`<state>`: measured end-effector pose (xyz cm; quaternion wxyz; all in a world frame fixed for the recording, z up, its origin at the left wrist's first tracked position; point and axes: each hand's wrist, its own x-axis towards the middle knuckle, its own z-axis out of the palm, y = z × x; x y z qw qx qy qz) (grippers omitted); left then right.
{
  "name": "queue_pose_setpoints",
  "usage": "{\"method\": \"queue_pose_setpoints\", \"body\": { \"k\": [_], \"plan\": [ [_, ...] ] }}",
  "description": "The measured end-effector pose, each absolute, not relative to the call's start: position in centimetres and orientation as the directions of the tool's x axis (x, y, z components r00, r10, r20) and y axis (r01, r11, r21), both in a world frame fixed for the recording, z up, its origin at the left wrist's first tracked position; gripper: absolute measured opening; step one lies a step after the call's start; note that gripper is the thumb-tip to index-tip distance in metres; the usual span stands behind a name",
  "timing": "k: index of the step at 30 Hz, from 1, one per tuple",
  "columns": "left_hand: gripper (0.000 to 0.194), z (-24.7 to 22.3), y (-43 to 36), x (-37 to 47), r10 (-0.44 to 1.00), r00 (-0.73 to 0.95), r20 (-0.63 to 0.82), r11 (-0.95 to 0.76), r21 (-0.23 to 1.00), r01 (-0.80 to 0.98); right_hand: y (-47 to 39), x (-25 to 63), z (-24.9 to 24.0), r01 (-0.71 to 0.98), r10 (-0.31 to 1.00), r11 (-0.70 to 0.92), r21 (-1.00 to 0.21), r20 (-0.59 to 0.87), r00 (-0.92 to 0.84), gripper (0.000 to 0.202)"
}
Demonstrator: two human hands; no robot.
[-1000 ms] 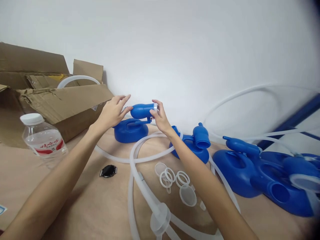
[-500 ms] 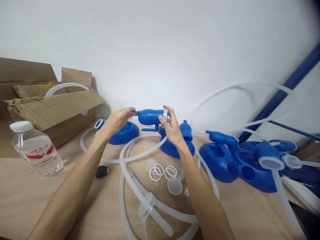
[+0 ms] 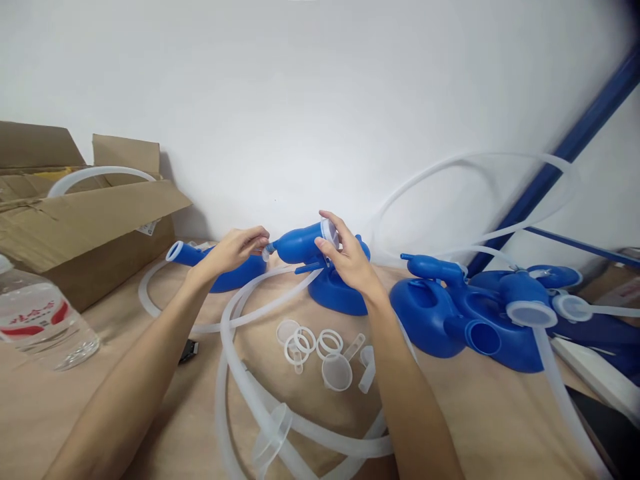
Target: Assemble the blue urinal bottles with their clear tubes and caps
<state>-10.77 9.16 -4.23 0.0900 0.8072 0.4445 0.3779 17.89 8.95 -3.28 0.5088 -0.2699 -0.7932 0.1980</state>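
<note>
Between my hands is a blue plastic urinal head (image 3: 300,245), bottle-shaped and held nearly level, its wide end slightly raised. My right hand (image 3: 345,257) grips the wide end, thumb in front and fingers around a translucent white cap (image 3: 329,233). At the narrow tip, my left hand (image 3: 243,245) pinches a small translucent piece (image 3: 267,253); its exact shape is partly hidden. Behind and below stands a blue urinal bottle (image 3: 337,293). Another blue bottle (image 3: 240,275) lies behind my left wrist.
White rings (image 3: 329,343) and a translucent lid (image 3: 337,372) lie in front. A clear hose (image 3: 227,393) coils across the table. Several blue urinals (image 3: 430,320) stand right. A cardboard box (image 3: 115,240) and water bottle (image 3: 40,320) are left; a dark watch-like object (image 3: 189,351) is nearby.
The urinal head has tilted, its capped end now higher than its narrow tip. A translucent piece now shows at the tip by my left fingers. The view has shifted right.
</note>
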Motion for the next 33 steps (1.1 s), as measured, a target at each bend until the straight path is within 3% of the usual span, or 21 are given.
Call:
{"method": "queue_pose_setpoints", "body": {
  "k": [3,9,19,24,33],
  "plan": [
    [0.04,-4.5,9.3,-10.6,0.799,0.319,0.509,-0.585,0.541,0.604,9.2,18.6,-3.2,0.217,0.599,0.8,-0.559,0.723,-0.345,0.059],
    [0.036,-4.1,8.9,-10.0,0.739,0.388,0.551,-0.623,0.338,0.705,8.8,18.7,-2.8,0.243,0.574,0.819,-0.52,0.745,-0.342,0.053],
    [0.031,-5.1,8.8,-8.4,0.639,0.289,0.713,-0.619,0.253,0.743,8.8,17.2,-2.8,0.266,0.629,0.749,-0.607,0.778,0.004,0.04],
    [0.032,-5.2,8.5,-7.9,0.68,0.288,0.674,-0.654,0.38,0.654,8.4,17.9,-2.3,0.272,0.589,0.782,-0.561,0.808,-0.028,0.042],
    [0.047,-4.8,8.1,-8.5,0.763,0.401,0.507,-0.645,0.638,0.422,7.4,20.6,-1.6,0.183,0.468,0.882,-0.434,0.769,-0.435,0.058]
  ]
}}
